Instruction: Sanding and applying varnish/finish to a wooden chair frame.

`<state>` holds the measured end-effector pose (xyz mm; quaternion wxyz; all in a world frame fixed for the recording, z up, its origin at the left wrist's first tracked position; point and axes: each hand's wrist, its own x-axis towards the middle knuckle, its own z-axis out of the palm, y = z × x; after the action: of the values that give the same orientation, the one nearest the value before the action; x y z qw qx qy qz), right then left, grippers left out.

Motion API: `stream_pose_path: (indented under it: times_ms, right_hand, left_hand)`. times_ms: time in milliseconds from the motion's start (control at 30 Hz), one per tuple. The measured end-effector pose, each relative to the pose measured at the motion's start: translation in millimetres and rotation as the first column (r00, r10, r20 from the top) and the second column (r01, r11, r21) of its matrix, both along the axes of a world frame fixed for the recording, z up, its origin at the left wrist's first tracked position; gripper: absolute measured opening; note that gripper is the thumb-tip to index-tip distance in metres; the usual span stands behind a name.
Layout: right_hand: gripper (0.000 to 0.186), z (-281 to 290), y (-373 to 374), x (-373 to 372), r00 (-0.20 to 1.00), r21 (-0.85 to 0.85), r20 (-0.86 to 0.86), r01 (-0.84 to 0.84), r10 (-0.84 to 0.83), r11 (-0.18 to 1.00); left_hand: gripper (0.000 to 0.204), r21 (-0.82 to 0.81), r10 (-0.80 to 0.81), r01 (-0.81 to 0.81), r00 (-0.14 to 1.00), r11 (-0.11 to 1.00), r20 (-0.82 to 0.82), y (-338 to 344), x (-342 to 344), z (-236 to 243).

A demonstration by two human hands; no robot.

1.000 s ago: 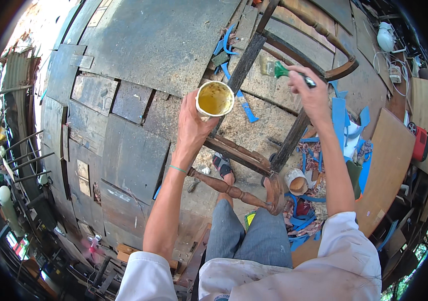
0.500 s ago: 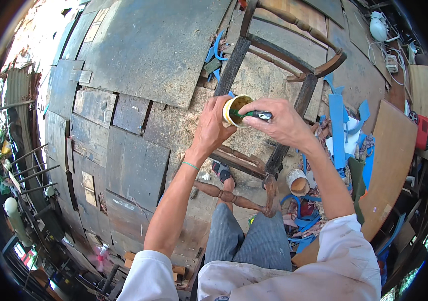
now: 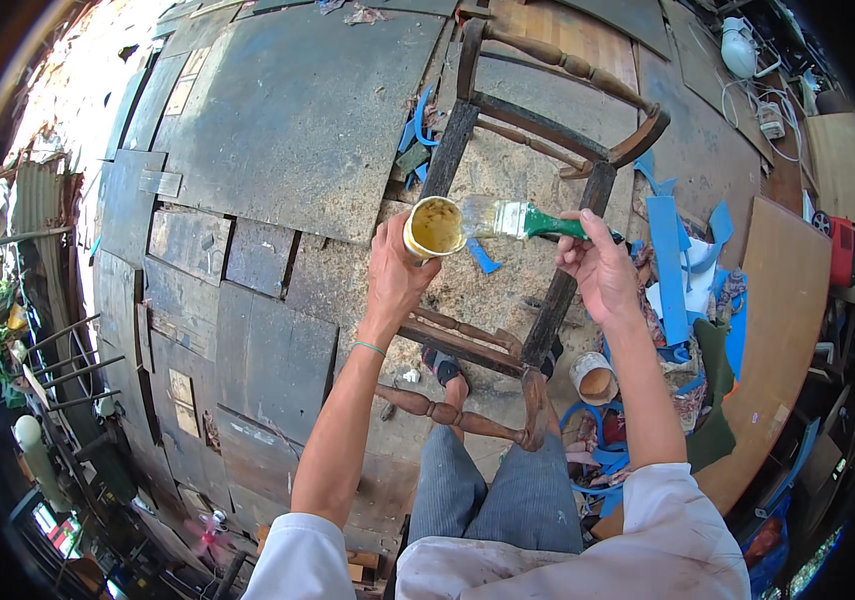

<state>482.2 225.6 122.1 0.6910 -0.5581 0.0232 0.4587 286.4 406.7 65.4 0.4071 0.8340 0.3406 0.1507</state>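
Note:
My left hand [image 3: 397, 275] is wrapped round a small cup [image 3: 435, 228] with yellowish stuff inside, its mouth tipped toward me. In my right hand [image 3: 599, 268] is a paintbrush [image 3: 544, 223] with a green handle, gripped near the handle's end. The brush lies level, and its bristles are at the cup's right rim. Below both hands is a dark wooden chair frame [image 3: 579, 270] with turned rungs and no seat. Its near end is by my knees, and its far end reaches away from me.
Blue strips [image 3: 669, 265] and scraps are heaped right of the frame, beside a second container [image 3: 595, 380]. A brown board [image 3: 772, 330] lies farther right, near a red case [image 3: 840, 250]. Flat dark boards [image 3: 277, 110] cover the floor at left. Sawdust is scattered around.
The brush has come out of the cup, and my right hand has moved right and down with it. The cup has shifted slightly left, its mouth now turned more toward me.

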Motion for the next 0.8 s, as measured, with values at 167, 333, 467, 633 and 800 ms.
stream_pose_path:
  times_ms: [167, 333, 467, 633, 800]
  right_hand:
    - [0.036, -24, 37, 7, 0.991, 0.106, 0.091, 0.085, -0.095, 0.991]
    - [0.028, -72, 91, 20, 0.716, -0.305, 0.649, -0.065, 0.257, 0.95]
    - [0.028, -121, 134, 28, 0.447, -0.33, 0.845, 0.004, 0.293, 0.944]
    - [0.031, -158, 133, 36, 0.243, -0.413, 0.892, 0.093, 0.382, 0.906]
    - [0.029, -129, 139, 6, 0.214, -0.436, 0.883, 0.049, 0.417, 0.899]
  left_hand:
    - [0.054, -0.005, 0.076, -0.076, 0.997, 0.997, -0.006, 4, -6, -10]
    - [0.055, -0.145, 0.172, -0.169, 0.985, 0.975, 0.008, 2, -19, 3]
    - [0.061, -0.201, 0.196, -0.185, 0.98, 0.962, 0.033, 4, -43, 4]
    - [0.061, -0.201, 0.214, -0.204, 0.976, 0.958, 0.029, -5, -52, 9]
    - [0.062, -0.22, 0.207, -0.197, 0.978, 0.955, 0.024, 1, -68, 23]
